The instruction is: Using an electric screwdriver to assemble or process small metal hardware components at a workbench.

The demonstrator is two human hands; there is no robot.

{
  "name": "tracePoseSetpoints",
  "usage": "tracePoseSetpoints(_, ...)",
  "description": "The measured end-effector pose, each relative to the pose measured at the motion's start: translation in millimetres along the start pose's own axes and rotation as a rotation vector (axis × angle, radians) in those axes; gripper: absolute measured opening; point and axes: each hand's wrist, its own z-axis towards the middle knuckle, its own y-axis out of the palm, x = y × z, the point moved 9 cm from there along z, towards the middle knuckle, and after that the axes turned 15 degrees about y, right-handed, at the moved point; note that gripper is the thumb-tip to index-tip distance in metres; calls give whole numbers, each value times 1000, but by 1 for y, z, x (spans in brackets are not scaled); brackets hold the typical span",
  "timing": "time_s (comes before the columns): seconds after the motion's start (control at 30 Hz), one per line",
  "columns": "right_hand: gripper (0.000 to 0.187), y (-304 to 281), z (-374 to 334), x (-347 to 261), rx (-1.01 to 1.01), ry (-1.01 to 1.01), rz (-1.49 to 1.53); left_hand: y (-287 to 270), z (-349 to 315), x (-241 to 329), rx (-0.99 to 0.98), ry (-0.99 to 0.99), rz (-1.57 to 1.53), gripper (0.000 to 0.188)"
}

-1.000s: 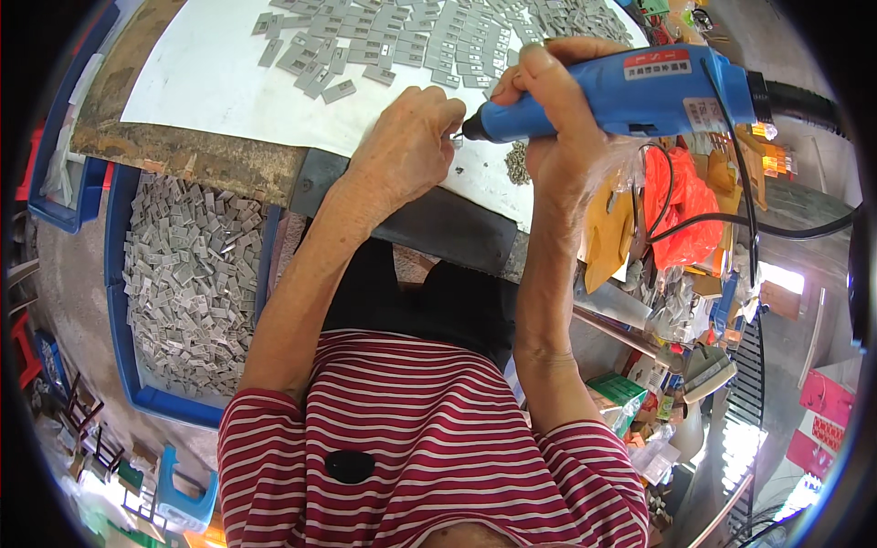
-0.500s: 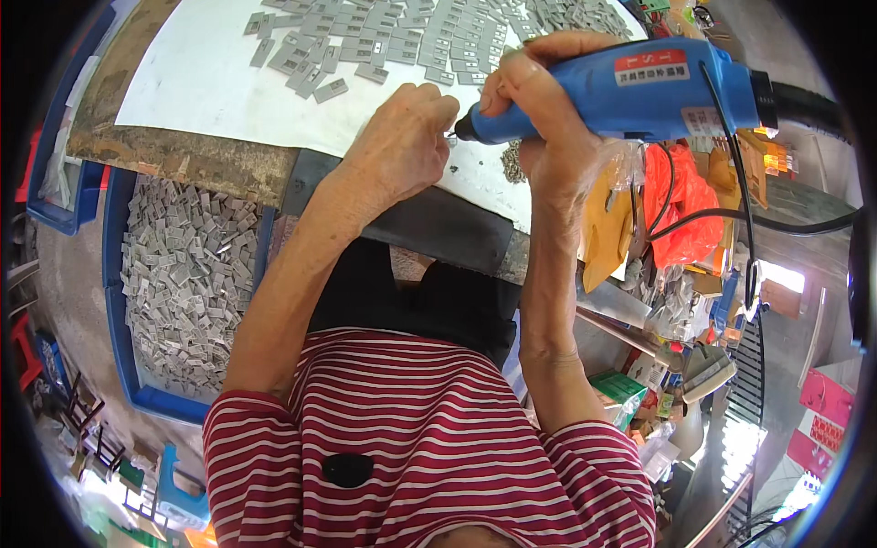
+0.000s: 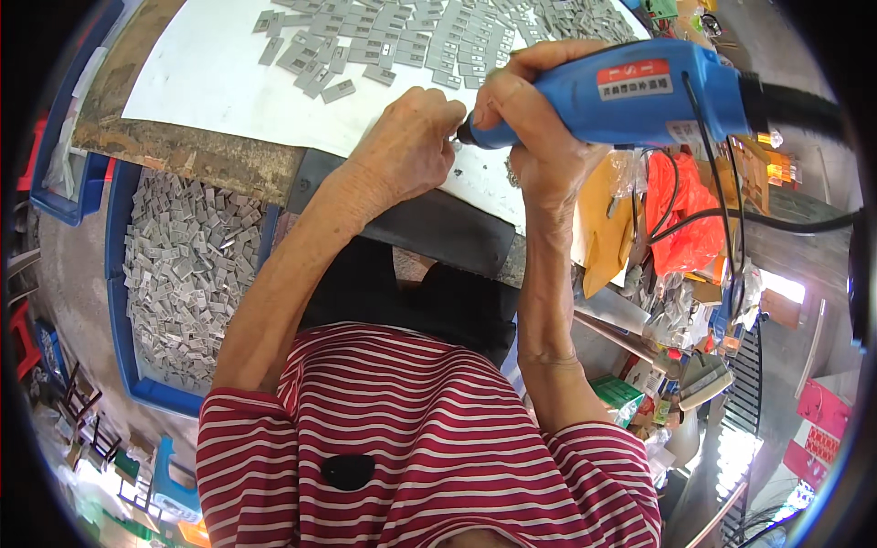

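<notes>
My right hand [image 3: 539,123] is wrapped round a blue electric screwdriver [image 3: 630,96], held level with its dark nose pointing left. The screwdriver's tip comes right up to my left hand [image 3: 409,137], whose fingers are curled closed above the near edge of the white sheet [image 3: 210,82]. Whatever those fingers pinch is hidden behind them. Beyond both hands, many small grey rectangular pieces [image 3: 365,46] with dark slots lie spread over the sheet. A few tiny dark bits rest on the paper between my hands. Under my right hand, a small pile of screw-like bits [image 3: 513,173] is partly covered.
To the left, below the worn table edge [image 3: 183,155], a blue bin [image 3: 119,320] holds a heap of similar grey pieces [image 3: 187,274]. A red plastic bag [image 3: 681,215], brown paper [image 3: 607,224] and black cables [image 3: 786,224] crowd the right side.
My right hand and the screwdriver have shifted slightly left, the tip now closer against my left fingers. My left hand stays closed in almost the same place.
</notes>
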Motion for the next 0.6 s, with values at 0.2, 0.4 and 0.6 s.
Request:
tracePoseSetpoints(0.2,20,-3,4,6,-86,136,169,-1,-4,5,-21,42,84,8)
tracePoseSetpoints(0.4,26,-10,-2,7,-135,121,440,0,-2,10,-42,-2,114,10)
tracePoseSetpoints(0.6,27,-6,-17,-6,-233,-23,262,1,-2,12,-28,21,161,10)
